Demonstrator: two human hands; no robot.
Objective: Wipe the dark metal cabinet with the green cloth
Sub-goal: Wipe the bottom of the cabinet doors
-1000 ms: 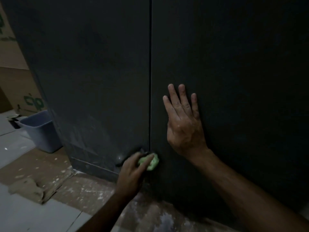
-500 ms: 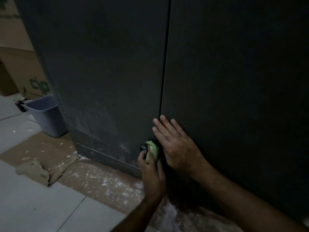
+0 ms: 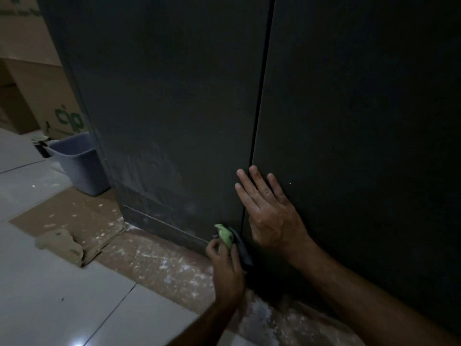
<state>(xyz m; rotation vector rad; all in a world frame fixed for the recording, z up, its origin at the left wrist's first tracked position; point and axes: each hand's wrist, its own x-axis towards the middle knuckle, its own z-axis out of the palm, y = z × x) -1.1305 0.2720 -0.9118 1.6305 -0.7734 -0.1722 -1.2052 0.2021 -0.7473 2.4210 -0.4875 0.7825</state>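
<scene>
A tall dark metal cabinet [image 3: 174,96] with two doors fills most of the view; a vertical seam runs between the doors. My left hand [image 3: 225,265] grips a bunched green cloth [image 3: 225,236] and holds it against the bottom of the left door, right beside the seam. My right hand [image 3: 268,211] lies flat on the right door next to the seam, fingers straight and spread. Pale smears show on the lower left door.
A grey-blue plastic bin [image 3: 79,163] stands at the cabinet's left corner. Cardboard boxes [image 3: 37,96] are stacked behind it. Paint-spattered cardboard sheeting [image 3: 154,258] covers the floor below the cabinet, with a torn piece [image 3: 61,243] at its left. White floor tiles [image 3: 50,308] lie nearer me.
My right hand has slid down the right door toward the seam. My left hand has turned and brought the cloth to the seam at the door's bottom. The camera has shifted left.
</scene>
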